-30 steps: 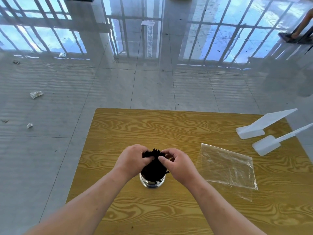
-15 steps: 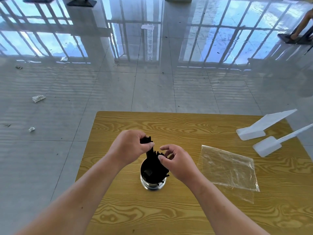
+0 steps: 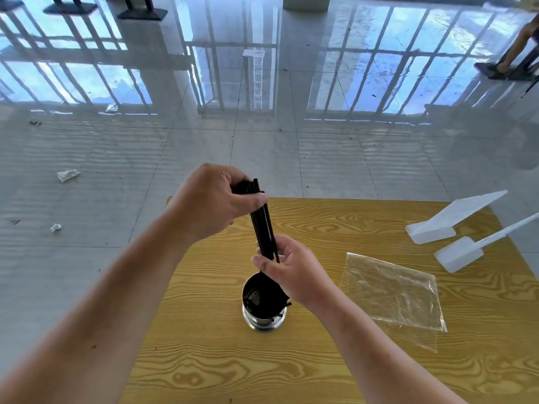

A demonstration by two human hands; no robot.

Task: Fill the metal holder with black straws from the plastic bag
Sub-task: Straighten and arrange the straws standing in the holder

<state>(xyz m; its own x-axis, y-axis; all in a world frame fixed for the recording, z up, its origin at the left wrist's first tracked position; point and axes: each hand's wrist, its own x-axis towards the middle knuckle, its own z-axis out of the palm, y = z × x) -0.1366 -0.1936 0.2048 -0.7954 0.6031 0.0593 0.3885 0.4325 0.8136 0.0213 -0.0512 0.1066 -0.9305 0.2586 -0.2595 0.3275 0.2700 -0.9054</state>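
A shiny metal holder (image 3: pixel 264 320) stands upright near the middle of the wooden table (image 3: pixel 335 360). A bundle of black straws (image 3: pixel 264 228) rises out of it, lifted high. My left hand (image 3: pixel 214 204) is shut on the bundle's top end. My right hand (image 3: pixel 287 271) is closed around the straws lower down, just above the holder's rim. A few straw ends poke out at the holder's right side. The clear plastic bag (image 3: pixel 393 291) lies flat on the table to the right and looks empty.
Two white plastic paddle-shaped pieces (image 3: pixel 431 228) (image 3: pixel 459 253) lie at the table's far right corner. Beyond the table is a glossy tiled floor with paper scraps (image 3: pixel 67 174) at the left. Another person's leg (image 3: pixel 516 45) shows at the far top right.
Both hands were pressed on the straw tops in the holder. My left hand has since risen, pulling a bundle of straws up out of the holder, and my right hand now grips their lower part.
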